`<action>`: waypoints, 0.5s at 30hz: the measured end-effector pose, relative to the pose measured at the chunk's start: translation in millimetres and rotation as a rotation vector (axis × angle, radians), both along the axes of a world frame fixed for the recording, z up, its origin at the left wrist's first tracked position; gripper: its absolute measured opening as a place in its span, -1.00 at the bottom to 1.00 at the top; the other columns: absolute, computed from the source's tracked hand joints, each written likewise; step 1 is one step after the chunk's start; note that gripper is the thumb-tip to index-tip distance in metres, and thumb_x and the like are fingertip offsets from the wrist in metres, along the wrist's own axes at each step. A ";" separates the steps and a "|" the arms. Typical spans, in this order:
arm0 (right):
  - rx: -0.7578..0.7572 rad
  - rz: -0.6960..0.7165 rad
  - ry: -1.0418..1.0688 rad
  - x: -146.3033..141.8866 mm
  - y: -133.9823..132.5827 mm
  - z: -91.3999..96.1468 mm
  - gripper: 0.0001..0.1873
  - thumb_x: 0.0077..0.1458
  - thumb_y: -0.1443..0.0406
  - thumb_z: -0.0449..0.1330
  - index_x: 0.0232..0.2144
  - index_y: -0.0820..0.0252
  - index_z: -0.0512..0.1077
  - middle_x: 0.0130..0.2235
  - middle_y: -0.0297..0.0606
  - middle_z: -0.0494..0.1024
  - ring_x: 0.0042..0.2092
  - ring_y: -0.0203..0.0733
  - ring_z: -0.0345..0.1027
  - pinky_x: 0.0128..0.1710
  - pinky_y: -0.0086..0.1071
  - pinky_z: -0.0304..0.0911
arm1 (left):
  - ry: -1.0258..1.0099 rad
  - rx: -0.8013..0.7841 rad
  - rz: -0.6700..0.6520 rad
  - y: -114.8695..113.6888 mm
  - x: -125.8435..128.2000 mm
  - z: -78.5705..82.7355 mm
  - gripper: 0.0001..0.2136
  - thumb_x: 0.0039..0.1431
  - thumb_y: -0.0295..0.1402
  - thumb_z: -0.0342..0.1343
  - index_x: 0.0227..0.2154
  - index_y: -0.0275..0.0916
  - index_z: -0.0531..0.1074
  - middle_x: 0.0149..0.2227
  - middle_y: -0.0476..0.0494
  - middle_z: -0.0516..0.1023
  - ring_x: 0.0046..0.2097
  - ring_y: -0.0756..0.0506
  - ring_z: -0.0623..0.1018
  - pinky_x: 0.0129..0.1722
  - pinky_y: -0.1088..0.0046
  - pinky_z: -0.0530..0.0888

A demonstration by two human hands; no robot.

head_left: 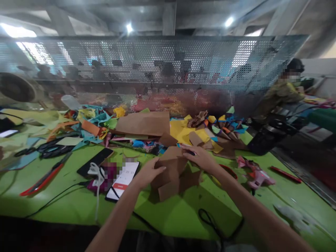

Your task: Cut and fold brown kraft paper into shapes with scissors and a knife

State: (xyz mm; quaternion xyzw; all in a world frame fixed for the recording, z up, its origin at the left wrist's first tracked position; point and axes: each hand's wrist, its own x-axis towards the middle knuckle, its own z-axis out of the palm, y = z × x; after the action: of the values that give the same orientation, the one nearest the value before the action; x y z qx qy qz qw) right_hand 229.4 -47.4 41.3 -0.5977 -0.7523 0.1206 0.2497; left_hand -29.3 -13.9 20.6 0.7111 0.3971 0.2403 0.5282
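Observation:
A folded piece of brown paper (169, 164) stands tilted above the green table in front of me, with cut flaps at its lower end. My left hand (150, 172) grips its left edge, thumb on the near face and the other fingers partly hidden behind. At the upper right edge of the same piece, my right hand (198, 158) holds on, its fingers reaching over the top. A dark spot shows by the right fingers, too blurred to name. Just beyond the hands lie yellow paper sheets (181, 131) and brown scraps (196, 139).
Left are a phone with a lit screen (127, 176), a dark phone (96, 162), a red cutter knife (48, 176) and black scissors (52, 148). A pink glue gun (261, 178), red pen (285, 174) and black bottle (266, 136) are right. Another person (280, 89) works beyond.

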 end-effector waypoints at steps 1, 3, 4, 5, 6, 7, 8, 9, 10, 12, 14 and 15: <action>-0.008 0.008 0.073 2.7 -5.9 -0.9 -0.52 0.24 0.08 0.08 0.15 0.10 0.36 0.17 -0.15 0.44 0.15 -0.03 0.32 0.13 -0.14 0.21 | -0.060 -0.033 0.032 0.8 0.1 -1.0 -0.65 0.11 -0.21 0.14 -0.06 -0.22 0.39 0.01 -0.21 0.55 -0.01 -0.20 0.54 -0.06 0.26 0.48; -0.033 -0.020 0.235 5.6 -15.1 -3.4 -0.44 0.14 0.09 0.18 0.16 0.12 0.32 0.13 -0.10 0.47 0.10 0.02 0.37 0.08 -0.08 0.26 | -0.157 -0.064 0.101 1.4 2.5 -2.1 -0.61 0.10 -0.20 0.16 -0.04 -0.24 0.38 0.04 -0.23 0.53 0.03 -0.21 0.52 0.00 0.25 0.46; -0.052 -0.053 0.312 5.6 -18.2 -4.1 -0.41 0.11 0.09 0.20 0.16 0.15 0.32 0.08 -0.08 0.51 0.05 0.03 0.41 0.02 -0.09 0.31 | -0.204 -0.070 0.130 1.2 4.7 -1.9 -0.61 0.09 -0.20 0.17 -0.04 -0.25 0.39 0.04 -0.24 0.53 0.04 -0.21 0.51 0.03 0.25 0.44; -0.073 -0.086 0.393 4.6 -20.5 -4.0 -0.40 0.09 0.10 0.21 0.14 0.19 0.33 0.02 -0.06 0.54 -0.01 0.02 0.44 -0.05 -0.12 0.35 | -0.253 -0.075 0.152 0.7 7.5 -1.3 -0.61 0.08 -0.21 0.18 -0.05 -0.27 0.39 0.03 -0.25 0.54 0.05 -0.21 0.51 0.05 0.25 0.42; -0.099 -0.107 0.480 2.4 -21.8 -3.0 -0.42 0.09 0.09 0.20 0.12 0.22 0.34 -0.03 -0.06 0.56 -0.06 0.00 0.46 -0.12 -0.17 0.38 | -0.302 -0.082 0.168 -0.1 10.7 0.0 -0.62 0.08 -0.21 0.19 -0.07 -0.28 0.39 0.02 -0.25 0.55 0.04 -0.21 0.51 0.06 0.25 0.41; -0.129 -0.109 0.568 -0.7 -22.6 -1.1 -0.44 0.10 0.08 0.18 0.10 0.23 0.36 -0.07 -0.07 0.58 -0.11 -0.02 0.48 -0.19 -0.22 0.39 | -0.348 -0.093 0.179 -1.1 14.5 1.6 -0.64 0.08 -0.22 0.20 -0.09 -0.29 0.40 -0.01 -0.24 0.56 0.03 -0.20 0.52 0.06 0.25 0.41; -0.162 -0.096 0.651 -4.5 -22.8 1.2 -0.47 0.11 0.06 0.17 0.06 0.22 0.38 -0.11 -0.09 0.59 -0.16 -0.05 0.48 -0.27 -0.27 0.39 | -0.389 -0.110 0.189 -2.2 18.6 3.4 -0.65 0.07 -0.23 0.21 -0.11 -0.28 0.41 -0.03 -0.23 0.57 0.01 -0.20 0.53 0.05 0.26 0.41; -0.192 -0.072 0.725 -8.8 -22.6 3.6 -0.50 0.11 0.05 0.17 0.02 0.21 0.41 -0.15 -0.12 0.59 -0.21 -0.09 0.48 -0.33 -0.32 0.37 | -0.427 -0.128 0.199 -3.4 23.0 5.3 -0.67 0.06 -0.23 0.22 -0.13 -0.27 0.42 -0.05 -0.21 0.58 -0.01 -0.19 0.53 0.03 0.27 0.42; -0.213 -0.047 0.792 -13.0 -22.1 5.8 -0.53 0.09 0.04 0.19 -0.03 0.19 0.44 -0.18 -0.16 0.60 -0.27 -0.13 0.47 -0.38 -0.36 0.34 | -0.463 -0.149 0.205 -4.5 27.6 7.2 -0.67 0.05 -0.23 0.23 -0.15 -0.26 0.43 -0.06 -0.19 0.59 -0.03 -0.18 0.54 0.01 0.28 0.42; -0.215 -0.032 0.899 -20.0 -20.9 8.3 -0.59 0.01 0.06 0.25 -0.16 0.17 0.49 -0.30 -0.24 0.59 -0.38 -0.21 0.42 -0.47 -0.42 0.27 | -0.513 -0.193 0.207 -5.6 36.9 10.3 -0.68 0.02 -0.21 0.26 -0.17 -0.24 0.46 -0.12 -0.15 0.61 -0.07 -0.17 0.55 -0.04 0.32 0.43; -0.165 -0.074 0.969 -22.9 -20.0 8.7 -0.66 -0.06 0.09 0.31 -0.28 0.18 0.49 -0.42 -0.31 0.54 -0.45 -0.26 0.35 -0.50 -0.44 0.23 | -0.529 -0.216 0.220 -4.9 45.2 12.4 -0.69 0.01 -0.17 0.27 -0.22 -0.24 0.49 -0.21 -0.11 0.62 -0.12 -0.15 0.55 -0.09 0.38 0.43; -0.138 -0.092 0.991 -22.6 -19.8 8.7 -0.69 -0.08 0.10 0.32 -0.31 0.18 0.49 -0.46 -0.34 0.52 -0.46 -0.26 0.34 -0.49 -0.43 0.24 | -0.529 -0.215 0.232 -3.8 48.9 13.2 -0.69 0.00 -0.14 0.27 -0.27 -0.25 0.51 -0.26 -0.09 0.62 -0.16 -0.13 0.55 -0.13 0.41 0.42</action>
State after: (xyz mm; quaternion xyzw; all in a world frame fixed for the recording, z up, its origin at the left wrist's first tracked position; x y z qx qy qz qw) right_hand 206.8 -67.2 50.0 -0.5162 -0.5062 0.4283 0.5421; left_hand 19.5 -17.6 33.8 0.5138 0.3476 0.4323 0.6544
